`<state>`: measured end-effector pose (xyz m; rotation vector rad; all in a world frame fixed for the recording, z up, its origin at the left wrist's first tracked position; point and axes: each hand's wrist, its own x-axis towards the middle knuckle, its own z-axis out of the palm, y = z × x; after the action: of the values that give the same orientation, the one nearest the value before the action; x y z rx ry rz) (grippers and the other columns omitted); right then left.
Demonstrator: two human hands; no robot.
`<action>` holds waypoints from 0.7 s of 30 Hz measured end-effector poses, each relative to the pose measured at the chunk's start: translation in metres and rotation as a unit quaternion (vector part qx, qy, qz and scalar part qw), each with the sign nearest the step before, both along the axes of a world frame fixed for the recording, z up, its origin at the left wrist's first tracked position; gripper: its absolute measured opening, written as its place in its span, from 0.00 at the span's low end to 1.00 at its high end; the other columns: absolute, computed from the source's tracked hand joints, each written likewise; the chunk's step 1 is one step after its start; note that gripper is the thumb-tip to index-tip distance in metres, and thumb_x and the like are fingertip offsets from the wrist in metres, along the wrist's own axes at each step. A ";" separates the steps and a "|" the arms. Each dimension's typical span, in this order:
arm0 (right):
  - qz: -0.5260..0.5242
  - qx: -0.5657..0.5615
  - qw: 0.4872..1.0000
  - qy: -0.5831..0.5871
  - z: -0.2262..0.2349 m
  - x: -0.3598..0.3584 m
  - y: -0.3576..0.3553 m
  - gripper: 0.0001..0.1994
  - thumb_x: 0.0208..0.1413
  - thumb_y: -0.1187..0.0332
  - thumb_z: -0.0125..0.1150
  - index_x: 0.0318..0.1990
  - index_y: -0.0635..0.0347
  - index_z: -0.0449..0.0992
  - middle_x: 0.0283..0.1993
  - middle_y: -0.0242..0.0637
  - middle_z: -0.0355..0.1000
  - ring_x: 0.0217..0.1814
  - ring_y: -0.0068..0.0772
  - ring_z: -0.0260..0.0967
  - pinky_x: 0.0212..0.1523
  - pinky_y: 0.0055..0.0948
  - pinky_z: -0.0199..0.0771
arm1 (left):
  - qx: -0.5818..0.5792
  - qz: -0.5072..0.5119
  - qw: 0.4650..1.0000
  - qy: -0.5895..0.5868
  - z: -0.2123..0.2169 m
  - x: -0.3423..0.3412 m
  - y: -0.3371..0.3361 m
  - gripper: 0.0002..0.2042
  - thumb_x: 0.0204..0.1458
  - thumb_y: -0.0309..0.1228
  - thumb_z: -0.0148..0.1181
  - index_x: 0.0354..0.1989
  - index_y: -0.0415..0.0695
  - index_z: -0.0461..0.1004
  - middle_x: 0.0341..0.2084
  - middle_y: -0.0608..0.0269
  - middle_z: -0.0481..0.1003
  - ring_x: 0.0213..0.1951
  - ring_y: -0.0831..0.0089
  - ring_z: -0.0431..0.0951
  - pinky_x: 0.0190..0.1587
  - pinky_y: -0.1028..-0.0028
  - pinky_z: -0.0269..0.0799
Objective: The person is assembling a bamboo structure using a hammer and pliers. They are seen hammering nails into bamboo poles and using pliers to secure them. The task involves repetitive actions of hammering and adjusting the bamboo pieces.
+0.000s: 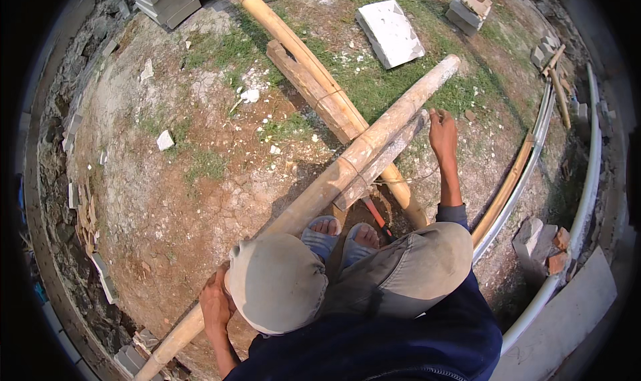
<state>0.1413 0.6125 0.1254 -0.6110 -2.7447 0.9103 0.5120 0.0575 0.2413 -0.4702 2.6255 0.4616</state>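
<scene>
A thick bamboo pole [400, 107] runs diagonally beneath me from upper right to lower left. My left hand [217, 297] is closed around its lower stretch beside my left knee. Past the pole's far part, my right hand [443, 137] is raised near the end of a short wooden plank [387, 161] that lies along the pole. Its fingers are pinched together; what is in them is too small to make out. Thin wire [412, 180] loops out near the crossing with a second bamboo pole [300, 51], which has another wooden piece [314, 91] tied alongside.
Near my sandalled feet lies a tool with a red handle [377, 214], its head hidden. A white block [390, 33] rests on the grass ahead. Stacked blocks [160, 4] stand far left. Long pipes [591, 181], broken bricks [559, 244] and a grey board [567, 314] line the right side.
</scene>
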 end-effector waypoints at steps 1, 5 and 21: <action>-0.007 -0.002 1.000 -0.002 -0.014 -0.013 0.008 0.36 0.69 0.45 0.56 0.65 0.75 0.73 0.60 0.70 0.75 0.65 0.66 0.74 0.67 0.48 0.70 | -0.006 -0.021 1.000 0.008 0.002 0.000 -0.001 0.29 0.50 0.28 0.67 0.65 0.53 0.73 0.50 0.49 0.82 0.51 0.45 0.82 0.54 0.53 0.78; 0.064 0.026 0.995 -0.073 -0.019 -0.037 -0.060 0.54 0.63 0.28 0.52 0.65 0.87 0.67 0.62 0.76 0.71 0.68 0.65 0.72 0.70 0.49 0.67 | -0.004 0.011 1.000 0.008 0.001 0.030 -0.025 0.25 0.46 0.31 0.70 0.57 0.53 0.76 0.43 0.50 0.83 0.44 0.48 0.85 0.42 0.51 0.80; 0.111 0.106 0.983 -0.098 -0.081 -0.013 -0.022 0.45 0.69 0.26 0.33 0.66 0.58 0.79 0.60 0.62 0.78 0.60 0.67 0.76 0.57 0.54 0.75 | -0.033 -0.015 0.999 0.001 0.029 0.055 -0.053 0.29 0.41 0.29 0.68 0.59 0.53 0.76 0.32 0.53 0.83 0.40 0.45 0.84 0.42 0.50 0.78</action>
<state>0.1283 0.5900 0.0447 -0.3809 -3.0811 0.6117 0.5669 0.0044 0.2699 -0.4510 2.6529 0.3669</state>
